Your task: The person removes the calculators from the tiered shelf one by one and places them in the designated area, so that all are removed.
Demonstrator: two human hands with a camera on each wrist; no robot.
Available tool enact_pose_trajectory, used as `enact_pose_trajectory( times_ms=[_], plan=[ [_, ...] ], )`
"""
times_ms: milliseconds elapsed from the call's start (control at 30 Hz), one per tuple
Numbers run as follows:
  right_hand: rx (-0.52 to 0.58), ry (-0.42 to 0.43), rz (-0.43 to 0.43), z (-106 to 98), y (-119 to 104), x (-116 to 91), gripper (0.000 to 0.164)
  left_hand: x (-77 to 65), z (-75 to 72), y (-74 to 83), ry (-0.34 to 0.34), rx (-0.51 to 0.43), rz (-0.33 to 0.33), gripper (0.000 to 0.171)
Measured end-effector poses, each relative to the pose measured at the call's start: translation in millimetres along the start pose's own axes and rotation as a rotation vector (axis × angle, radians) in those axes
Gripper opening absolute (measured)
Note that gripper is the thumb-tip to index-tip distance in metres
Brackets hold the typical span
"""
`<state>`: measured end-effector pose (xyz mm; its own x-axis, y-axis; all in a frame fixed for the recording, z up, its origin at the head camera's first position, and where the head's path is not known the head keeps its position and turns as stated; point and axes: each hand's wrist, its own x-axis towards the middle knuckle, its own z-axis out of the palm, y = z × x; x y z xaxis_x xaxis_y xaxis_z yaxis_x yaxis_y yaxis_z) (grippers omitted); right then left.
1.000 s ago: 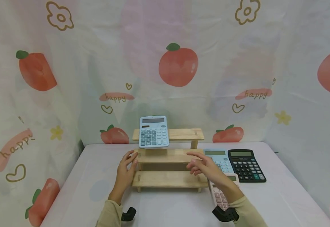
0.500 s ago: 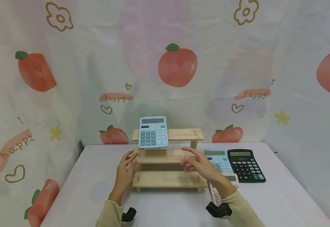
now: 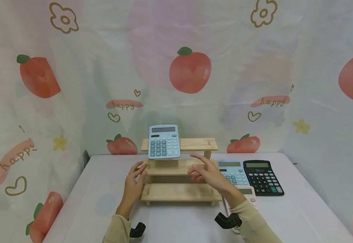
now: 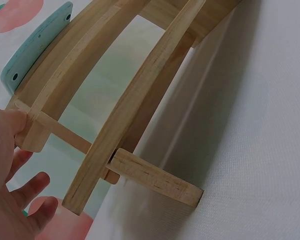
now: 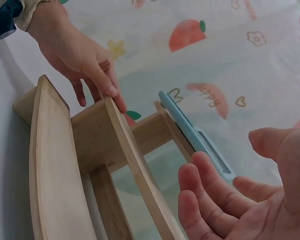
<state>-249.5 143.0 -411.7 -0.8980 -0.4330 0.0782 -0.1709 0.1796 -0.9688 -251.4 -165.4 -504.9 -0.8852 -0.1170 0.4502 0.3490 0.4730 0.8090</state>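
Observation:
In the head view a light wooden three-tier display stand stands in the middle of the table, with a light blue calculator leaning upright on the left of its upper tier. My left hand holds the left end of the middle tier, thumb at the front edge; its lower fingers hang free in the left wrist view. Over the right part of that tier, my right hand hovers with nothing in it, fingers loosely bent and index reaching forward. The right wrist view shows its fingertips overlapping the calculator's edge.
Right of the stand lie a second light blue calculator and a black calculator. A pink calculator lies in front of them, partly hidden by my right forearm. A patterned cloth hangs behind the white table.
My right hand has moved left, away from the calculators on the table and further over the middle tier. The left hand and the calculator on the stand have stayed put.

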Motion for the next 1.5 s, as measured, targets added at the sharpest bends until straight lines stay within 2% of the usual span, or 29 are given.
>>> enact_pose_trajectory(
  times_ms=[600,833,1200,1500],
  plan=[
    [0.017,0.024,0.021,13.1,-1.6,19.4,0.054,-0.3,-0.6,-1.1,-0.012,-0.026,-0.017,0.036],
    [0.004,0.031,0.013,19.0,-3.1,27.6,0.057,0.0,-0.1,-3.4,0.003,-0.013,-0.002,0.035],
    [0.047,0.058,0.082,25.7,-9.2,42.0,0.066,1.0,2.6,-5.1,0.029,0.007,0.032,0.033],
    [0.087,0.063,0.097,30.4,-10.0,51.0,0.070,1.3,1.2,-2.9,0.006,-0.009,-0.001,0.035]
  ],
)
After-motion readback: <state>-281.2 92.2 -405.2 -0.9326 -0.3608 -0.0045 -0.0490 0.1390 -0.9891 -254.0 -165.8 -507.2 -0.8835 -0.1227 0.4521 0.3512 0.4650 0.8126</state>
